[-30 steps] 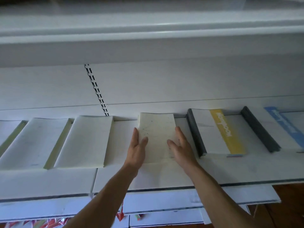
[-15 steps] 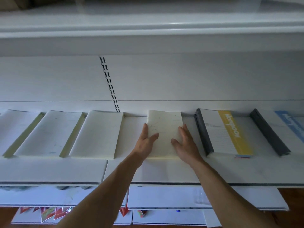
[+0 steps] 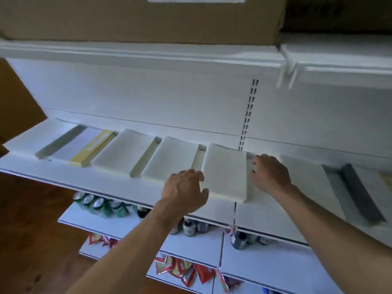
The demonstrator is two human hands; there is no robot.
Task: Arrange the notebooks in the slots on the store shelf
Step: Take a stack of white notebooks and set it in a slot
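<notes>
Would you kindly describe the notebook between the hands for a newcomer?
On the white shelf, look below the column of black slots in the back panel. The plain cream notebook lies there; unlike the cream ones to its left, it is flanked by the left hand and right hand.

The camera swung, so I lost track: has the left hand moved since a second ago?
Yes. The left hand went leftward: it was right of the slotted wall strip, now it is left of it, at a white notebook.
</notes>
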